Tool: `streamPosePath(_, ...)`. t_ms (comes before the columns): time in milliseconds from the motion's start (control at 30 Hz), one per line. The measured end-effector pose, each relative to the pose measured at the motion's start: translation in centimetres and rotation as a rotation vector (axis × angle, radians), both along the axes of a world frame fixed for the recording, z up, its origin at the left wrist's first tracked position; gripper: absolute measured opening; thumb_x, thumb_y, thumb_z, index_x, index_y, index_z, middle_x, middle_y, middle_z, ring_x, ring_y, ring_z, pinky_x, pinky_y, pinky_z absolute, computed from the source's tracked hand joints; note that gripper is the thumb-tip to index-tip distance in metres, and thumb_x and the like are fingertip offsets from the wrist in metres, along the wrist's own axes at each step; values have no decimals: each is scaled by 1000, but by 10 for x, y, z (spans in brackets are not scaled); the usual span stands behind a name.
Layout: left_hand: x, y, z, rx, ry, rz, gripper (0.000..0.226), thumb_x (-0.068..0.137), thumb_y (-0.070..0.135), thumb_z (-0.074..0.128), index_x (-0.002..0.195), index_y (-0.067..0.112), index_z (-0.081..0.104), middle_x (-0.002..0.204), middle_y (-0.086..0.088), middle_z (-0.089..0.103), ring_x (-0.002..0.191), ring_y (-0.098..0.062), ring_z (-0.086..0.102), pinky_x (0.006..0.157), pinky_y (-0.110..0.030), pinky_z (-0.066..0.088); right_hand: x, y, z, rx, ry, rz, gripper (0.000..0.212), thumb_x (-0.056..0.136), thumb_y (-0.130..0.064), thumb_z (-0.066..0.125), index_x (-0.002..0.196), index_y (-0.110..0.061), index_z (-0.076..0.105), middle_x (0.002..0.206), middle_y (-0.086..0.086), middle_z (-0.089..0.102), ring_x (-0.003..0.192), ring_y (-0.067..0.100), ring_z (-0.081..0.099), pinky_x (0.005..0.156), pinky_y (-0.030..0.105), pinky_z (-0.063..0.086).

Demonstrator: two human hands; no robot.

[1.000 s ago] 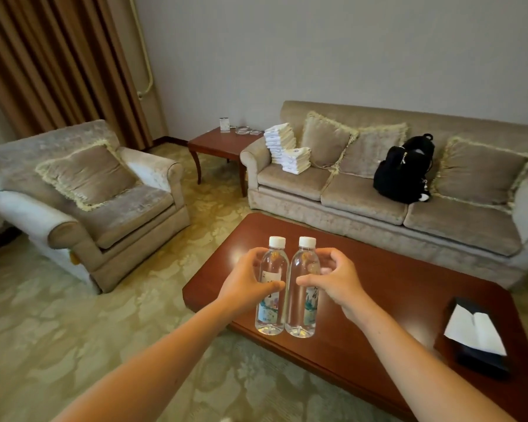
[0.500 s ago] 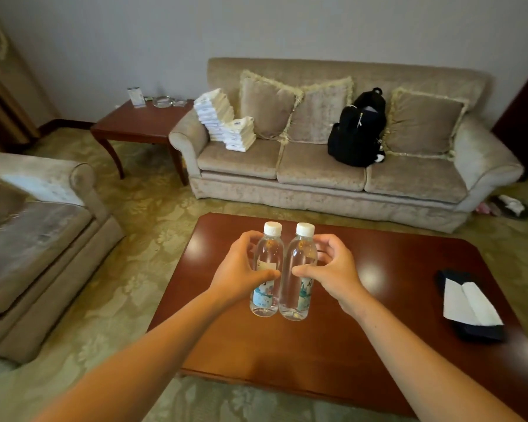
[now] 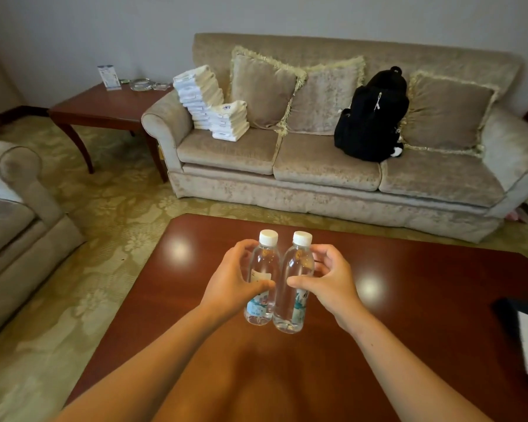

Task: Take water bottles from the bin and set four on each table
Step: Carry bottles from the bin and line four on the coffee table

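Two clear water bottles with white caps stand upright side by side over the dark red coffee table (image 3: 409, 300). My left hand (image 3: 230, 284) grips the left bottle (image 3: 264, 263) around its middle. My right hand (image 3: 333, 280) grips the right bottle (image 3: 297, 269) the same way. The bottles touch each other, and their bases are at or just above the tabletop; I cannot tell which. The bin is not in view.
A second, smaller side table (image 3: 104, 108) stands at the back left with a card and glass items. A beige sofa (image 3: 333, 166) holds stacked towels (image 3: 211, 102) and a black backpack (image 3: 372, 117). An armchair (image 3: 9, 214) is at left, a tissue box (image 3: 525, 336) at the table's right edge.
The view has swung right and closer, so the coffee table now lies squarely under my hands. Both hands kept their grip and lowered the two bottles toward the tabletop.
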State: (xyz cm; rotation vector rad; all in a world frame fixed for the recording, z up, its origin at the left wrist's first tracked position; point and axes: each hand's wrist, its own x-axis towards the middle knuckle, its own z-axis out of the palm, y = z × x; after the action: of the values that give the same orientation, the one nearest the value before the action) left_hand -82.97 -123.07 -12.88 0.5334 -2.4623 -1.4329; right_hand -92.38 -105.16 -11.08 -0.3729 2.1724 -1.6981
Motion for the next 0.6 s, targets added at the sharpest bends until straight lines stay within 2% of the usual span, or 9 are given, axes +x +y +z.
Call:
streamPosePath(100,-15,-18,-60,-52,42,-8,78,63,36,89,128,40,45,122,17,56,106,-1,60,87,-35,57,-11,-16,-64,-29,43,-29,64,58,-2,91,110,-23,59,111,-5,69,99,10,67,76,24,55)
streamPosePath(200,-23,-31,-116,-103,100,-1,77,66,31,89,129,39,46,121,17,55,97,2,60,82,-24,56,-18,-31,-123,-50,112,-45,64,57,-4,91,109,-24,59,111,-5,70,100,11,68,80,28,57)
streamPosePath(333,-26,-43,-176,-150,207,18,74,66,29,89,123,44,44,117,19,54,97,4,58,80,-18,52,-18,-47,-179,-78,234,-57,62,59,-3,90,108,-25,59,106,-9,70,91,1,68,74,20,54)
streamPosePath(467,-22,-47,-214,-178,289,48,74,68,30,88,120,51,40,114,22,52,94,9,55,75,-15,48,-13,-56,-218,-136,344,-76,62,60,-3,91,106,-27,58,107,-11,68,94,-2,66,76,19,55)
streamPosePath(600,-21,-49,-230,-201,363,64,73,69,32,87,125,46,43,117,20,52,96,8,55,77,-18,48,-9,-63,-240,-195,447,-129,64,58,-4,92,102,-35,56,109,-10,67,101,5,64,84,29,57)
